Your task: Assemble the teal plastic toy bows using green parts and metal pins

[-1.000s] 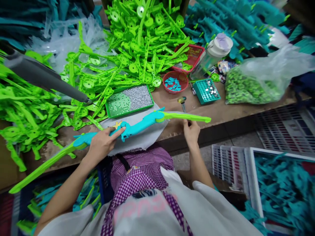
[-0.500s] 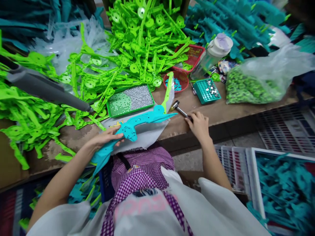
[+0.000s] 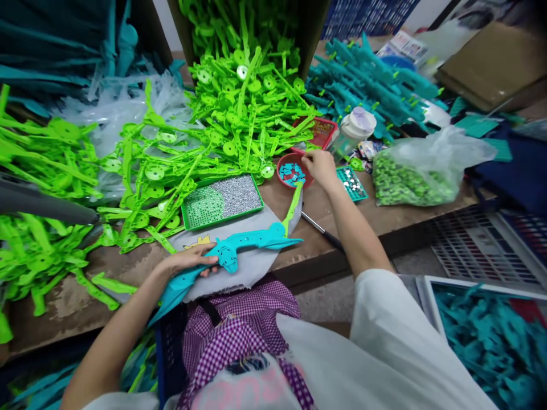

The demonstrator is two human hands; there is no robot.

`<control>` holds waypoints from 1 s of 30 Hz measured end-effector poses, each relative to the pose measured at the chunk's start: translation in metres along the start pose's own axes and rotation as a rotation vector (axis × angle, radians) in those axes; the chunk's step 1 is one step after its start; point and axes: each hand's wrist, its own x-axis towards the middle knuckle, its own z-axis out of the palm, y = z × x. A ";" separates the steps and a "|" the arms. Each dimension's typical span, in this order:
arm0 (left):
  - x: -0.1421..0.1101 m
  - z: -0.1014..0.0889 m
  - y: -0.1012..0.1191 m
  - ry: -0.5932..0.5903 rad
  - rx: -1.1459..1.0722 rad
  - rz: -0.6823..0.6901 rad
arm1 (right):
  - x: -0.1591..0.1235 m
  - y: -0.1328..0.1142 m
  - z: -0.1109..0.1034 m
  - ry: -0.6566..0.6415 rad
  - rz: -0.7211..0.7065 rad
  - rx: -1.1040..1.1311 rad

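My left hand (image 3: 188,261) lies on a teal plastic toy bow body (image 3: 233,250) and holds it down on a grey cloth (image 3: 252,265) at the bench's front edge. A green limb (image 3: 293,206) stands up from the teal part's right end. My right hand (image 3: 319,166) reaches forward to the rim of a small red bowl (image 3: 285,164) of teal pieces, fingers curled; whether it holds a piece is hidden. A small hammer (image 3: 321,230) lies on the bench under my right forearm.
A green tray of small silver parts (image 3: 222,199) sits behind the cloth. Green limbs (image 3: 239,108) pile up at centre and left, teal parts (image 3: 367,80) at back right. Nearby: a teal tray of discs (image 3: 352,183), a red basket (image 3: 321,131), a bottle (image 3: 356,126), a bag of green bits (image 3: 414,171).
My right hand let the hammer lie on the bench and moved forward to the red bowl. The left hand kept the teal bow on the cloth. The view tilted up.
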 end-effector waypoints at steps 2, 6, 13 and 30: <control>0.001 -0.002 -0.004 -0.024 0.002 0.009 | 0.020 -0.012 0.003 -0.003 0.034 -0.068; 0.006 -0.007 -0.011 -0.061 0.003 -0.014 | 0.051 -0.027 0.005 -0.118 0.103 -0.216; 0.010 -0.015 -0.017 -0.087 -0.041 -0.045 | 0.070 -0.004 0.015 -0.283 -0.040 -0.315; 0.008 -0.007 -0.008 -0.066 -0.037 -0.037 | 0.027 -0.006 -0.005 0.236 -0.029 0.270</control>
